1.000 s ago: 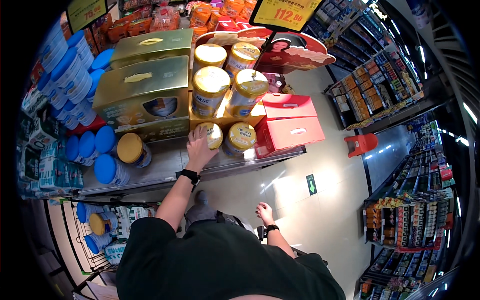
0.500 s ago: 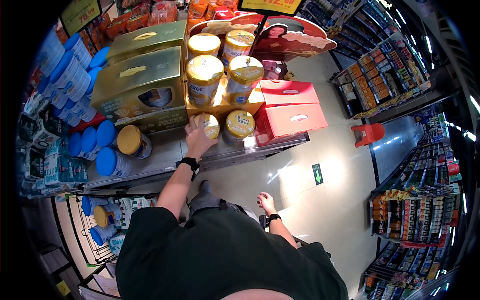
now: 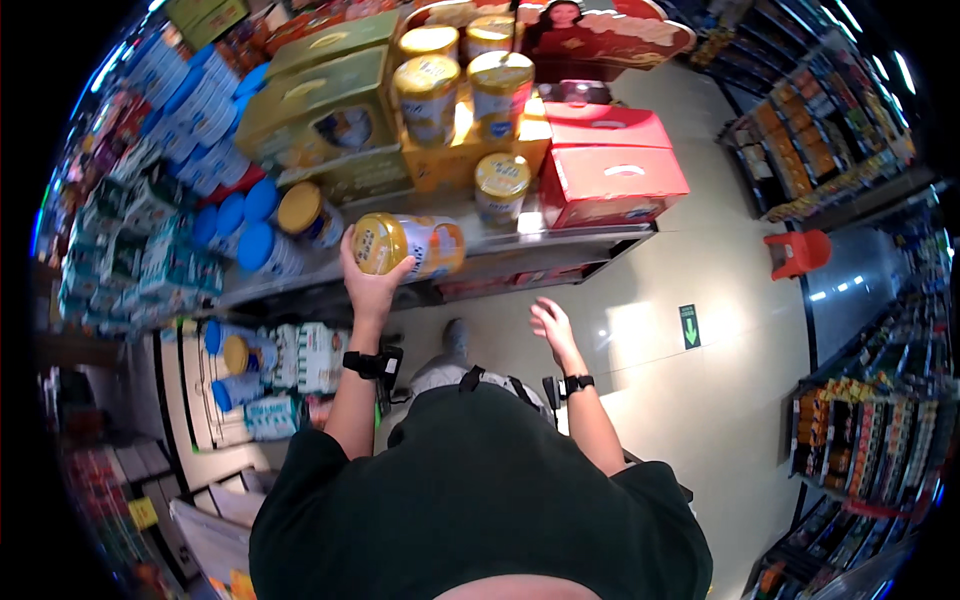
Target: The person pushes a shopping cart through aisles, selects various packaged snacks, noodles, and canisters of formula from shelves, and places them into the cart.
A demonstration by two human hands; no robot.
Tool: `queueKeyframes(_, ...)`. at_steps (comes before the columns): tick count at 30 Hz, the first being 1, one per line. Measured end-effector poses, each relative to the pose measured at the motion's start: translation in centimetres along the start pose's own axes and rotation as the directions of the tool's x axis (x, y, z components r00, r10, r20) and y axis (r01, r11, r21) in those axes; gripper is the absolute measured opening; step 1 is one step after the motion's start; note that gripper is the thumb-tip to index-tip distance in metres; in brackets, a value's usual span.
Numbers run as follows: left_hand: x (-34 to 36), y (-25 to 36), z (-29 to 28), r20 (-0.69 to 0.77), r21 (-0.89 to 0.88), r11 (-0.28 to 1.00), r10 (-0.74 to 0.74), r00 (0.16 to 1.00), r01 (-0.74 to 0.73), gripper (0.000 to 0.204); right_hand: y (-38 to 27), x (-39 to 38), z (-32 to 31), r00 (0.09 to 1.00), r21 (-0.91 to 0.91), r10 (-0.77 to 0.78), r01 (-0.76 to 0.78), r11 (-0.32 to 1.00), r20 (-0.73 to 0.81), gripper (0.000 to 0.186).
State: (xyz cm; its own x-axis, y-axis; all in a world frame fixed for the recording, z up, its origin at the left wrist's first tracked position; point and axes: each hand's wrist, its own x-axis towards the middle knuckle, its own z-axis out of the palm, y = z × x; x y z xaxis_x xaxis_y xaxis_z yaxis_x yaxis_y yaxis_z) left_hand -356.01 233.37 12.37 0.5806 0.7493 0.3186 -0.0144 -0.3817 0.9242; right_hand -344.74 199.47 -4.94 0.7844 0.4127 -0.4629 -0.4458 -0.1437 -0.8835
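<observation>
My left hand (image 3: 372, 285) grips a gold-lidded milk powder can (image 3: 432, 246) near its lid. The can is tipped on its side in front of the display shelf (image 3: 495, 243), with its lid toward the left. My right hand (image 3: 553, 325) is held over the floor with fingers apart and nothing in it. Another gold-lidded can (image 3: 502, 188) stands upright on the shelf, left of a red gift box (image 3: 615, 180). Behind it, several more gold-lidded cans (image 3: 428, 100) stand on a yellow box (image 3: 450, 165).
Olive-gold gift boxes (image 3: 330, 125) and blue-lidded cans (image 3: 265, 250) fill the display's left part. A wire shopping cart (image 3: 195, 400) holding cans and packs stands at my left. On the floor to the right are a red stool (image 3: 798, 253) and a green arrow sign (image 3: 690, 326).
My left hand has lifted the can off the shelf, tipping it sideways and bringing it nearer me. My right hand has moved up and right, its fingers now spread. The view has shifted.
</observation>
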Motion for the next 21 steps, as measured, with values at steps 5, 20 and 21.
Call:
queueKeyframes(5, -11.0, 4.4, -3.6, 0.082, -0.273, 0.937, -0.204, 0.976, 0.219, 0.109, -3.3, -2.3, 9.2, 0.843, 0.469, 0.035, -0.332, 0.819, 0.536, 0.081)
queueKeyframes(20, -23.3, 5.7, -21.4, 0.077, 0.481, 0.857, -0.250, 0.965, 0.184, 0.125, 4.0, -10.5, 25.0, 0.271, 0.017, 0.374, -0.828, 0.560, 0.887, 0.072)
queueKeyframes(21, -23.5, 4.8, -22.7, 0.096, 0.435, 0.875, -0.278, 0.956, 0.211, 0.122, 4.4, -10.8, 25.8, 0.277, -0.003, 0.399, -0.818, 0.575, 0.874, 0.069)
